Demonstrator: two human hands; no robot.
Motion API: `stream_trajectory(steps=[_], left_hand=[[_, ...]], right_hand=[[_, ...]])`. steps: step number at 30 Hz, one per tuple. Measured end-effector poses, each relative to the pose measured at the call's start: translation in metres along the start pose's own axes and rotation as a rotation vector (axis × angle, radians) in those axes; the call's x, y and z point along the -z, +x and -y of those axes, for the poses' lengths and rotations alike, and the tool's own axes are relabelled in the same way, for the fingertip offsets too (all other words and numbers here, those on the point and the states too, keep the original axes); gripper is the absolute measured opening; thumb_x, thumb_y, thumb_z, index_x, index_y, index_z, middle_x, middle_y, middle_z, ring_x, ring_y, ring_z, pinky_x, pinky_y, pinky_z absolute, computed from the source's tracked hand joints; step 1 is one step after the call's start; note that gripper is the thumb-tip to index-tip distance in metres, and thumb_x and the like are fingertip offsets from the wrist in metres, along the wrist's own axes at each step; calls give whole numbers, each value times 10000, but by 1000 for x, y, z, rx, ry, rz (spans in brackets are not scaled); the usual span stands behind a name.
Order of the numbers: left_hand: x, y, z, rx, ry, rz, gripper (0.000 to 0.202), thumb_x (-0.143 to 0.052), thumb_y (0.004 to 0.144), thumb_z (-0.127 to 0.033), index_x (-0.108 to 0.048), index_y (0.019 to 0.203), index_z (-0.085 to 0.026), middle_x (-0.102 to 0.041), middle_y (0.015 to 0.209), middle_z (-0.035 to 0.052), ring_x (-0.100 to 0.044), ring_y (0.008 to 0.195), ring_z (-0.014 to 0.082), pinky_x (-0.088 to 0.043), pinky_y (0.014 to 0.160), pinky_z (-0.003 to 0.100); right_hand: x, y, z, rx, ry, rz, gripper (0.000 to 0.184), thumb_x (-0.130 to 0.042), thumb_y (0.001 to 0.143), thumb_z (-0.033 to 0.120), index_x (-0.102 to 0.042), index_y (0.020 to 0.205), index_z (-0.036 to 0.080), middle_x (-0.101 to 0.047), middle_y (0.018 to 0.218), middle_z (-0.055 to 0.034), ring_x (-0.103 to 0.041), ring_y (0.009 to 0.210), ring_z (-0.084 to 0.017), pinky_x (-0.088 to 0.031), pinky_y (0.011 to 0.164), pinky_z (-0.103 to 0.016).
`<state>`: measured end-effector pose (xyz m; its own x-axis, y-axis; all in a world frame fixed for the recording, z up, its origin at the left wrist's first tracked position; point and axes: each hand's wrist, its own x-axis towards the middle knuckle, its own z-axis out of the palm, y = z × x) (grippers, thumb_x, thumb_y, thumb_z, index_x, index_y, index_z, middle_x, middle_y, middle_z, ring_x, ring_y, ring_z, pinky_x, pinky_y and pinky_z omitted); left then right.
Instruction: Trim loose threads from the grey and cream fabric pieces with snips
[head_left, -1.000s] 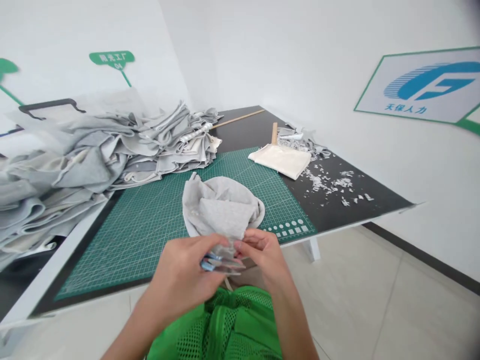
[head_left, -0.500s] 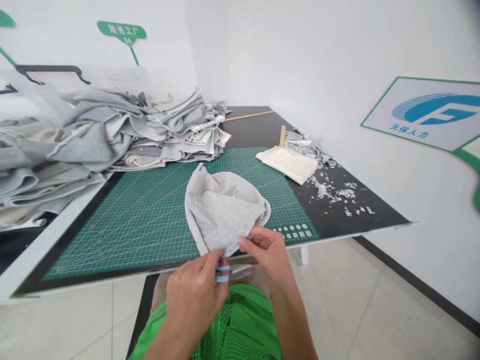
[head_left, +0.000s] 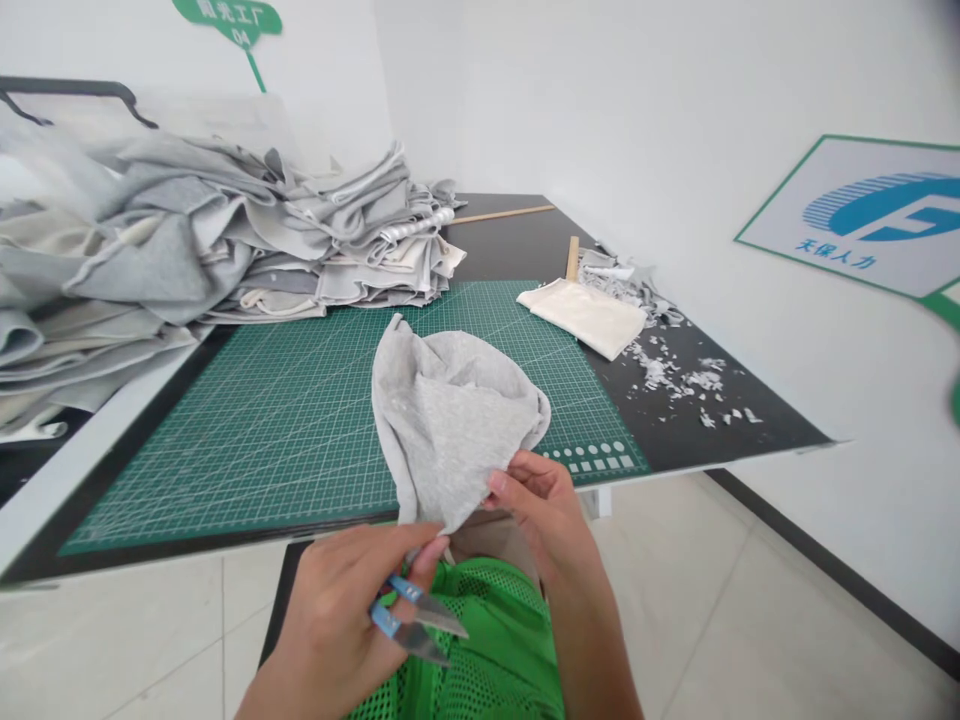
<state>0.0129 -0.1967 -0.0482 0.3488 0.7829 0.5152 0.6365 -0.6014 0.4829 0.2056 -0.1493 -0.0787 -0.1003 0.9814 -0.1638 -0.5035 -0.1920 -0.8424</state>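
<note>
My left hand (head_left: 330, 625) is low over my lap and holds a pair of blue-handled thread snips (head_left: 414, 618) with bare metal blades pointing right. My right hand (head_left: 544, 515) pinches the lower edge of a bunched piece of grey knit fabric (head_left: 454, 430). This fabric rests on a green cutting mat (head_left: 247, 440), and its lower tip hangs just past the mat's near edge. The snips are a little apart from the fabric, close to its lower tip.
A large heap of grey fabric pieces (head_left: 150, 240) lies at the left of the black table (head_left: 510, 235). Beyond the mat are a folded off-white cloth (head_left: 585, 316), a wooden handle (head_left: 573, 258), a wooden stick (head_left: 502, 214) and scattered fabric scraps (head_left: 671, 372). A green mesh vest (head_left: 487, 640) covers my front.
My left hand has dropped down and away from the fabric, turning the snips so their blades show. My right hand still pinches the fabric. The view has tilted slightly.
</note>
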Motion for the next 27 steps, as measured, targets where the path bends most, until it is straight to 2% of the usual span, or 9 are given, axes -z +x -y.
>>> stream_trajectory(steps=[2,5,9,11,16,22,27], left_hand=[[-2,1,-1,54,-21,-30,137,-655,879,-146,-649,994,-219,-707,754,-47,-632,576,78,-489,584,187],[-3,3,-2,122,-57,-48,67,-661,874,-164,-652,916,-215,-568,574,-81,-511,436,51,-423,472,161],[-1,8,-4,167,-116,-45,53,-641,880,-164,-643,848,-206,-509,528,-85,-452,396,46,-382,420,157],[0,8,-4,171,-127,-47,57,-643,872,-159,-639,836,-203,-536,544,-78,-471,408,50,-400,434,160],[2,4,-2,137,-114,-42,90,-660,841,-137,-658,894,-209,-650,644,-62,-565,471,54,-466,483,145],[5,3,-2,103,-125,-2,96,-653,847,-150,-662,909,-223,-724,750,-49,-618,519,73,-523,523,157],[7,-6,4,63,-46,50,94,-638,861,-172,-654,926,-239,-731,769,-42,-676,590,105,-562,575,186]], right_hand=[[-1,-2,-1,-27,4,23,242,-871,673,396,-788,759,185,-747,694,-29,-658,602,-131,-569,593,-239],[-3,-4,-2,-59,-6,100,273,-833,716,445,-792,763,179,-747,698,-43,-667,623,-146,-563,624,-257],[-8,-9,-2,-145,51,207,193,-862,690,346,-793,791,197,-732,689,-18,-646,621,-130,-514,597,-225],[-13,-11,-3,-183,129,195,223,-889,644,287,-791,828,208,-732,694,-10,-633,607,-126,-499,575,-219],[-24,-10,-8,-188,286,110,394,-932,533,231,-784,896,201,-754,765,-16,-661,669,-141,-534,634,-229],[-21,-12,-8,-234,273,144,281,-897,609,263,-783,843,157,-739,632,-23,-642,524,-109,-521,542,-193],[-14,-13,-3,-169,139,132,275,-870,663,386,-789,787,154,-746,637,-48,-663,530,-132,-543,543,-216]])
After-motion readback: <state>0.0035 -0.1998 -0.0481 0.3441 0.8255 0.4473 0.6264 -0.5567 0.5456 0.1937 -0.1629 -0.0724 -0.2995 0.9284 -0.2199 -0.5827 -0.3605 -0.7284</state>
